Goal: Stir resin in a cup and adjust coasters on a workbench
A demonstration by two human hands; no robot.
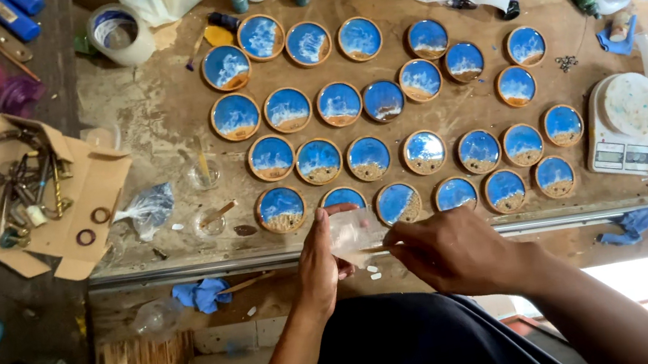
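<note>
My left hand [321, 262] grips a small clear plastic cup [353, 231] at the near edge of the workbench. My right hand [449, 250] is closed around a thin stick that reaches into the cup; the stick is mostly hidden. Just beyond the hands lie several round wooden coasters [369, 157] filled with blue, white and sand-coloured resin, set out in rows on the paper-covered bench [156, 105]. The nearest coaster [343, 198] is partly hidden by the cup.
A white digital scale [624, 127] with a round disc on it stands at the right. Clear cups with sticks [203, 173] stand left of the coasters. An open cardboard piece with metal hardware [32, 198] lies at the left. Bottles, a tape roll [116, 31] and a box sit at the back.
</note>
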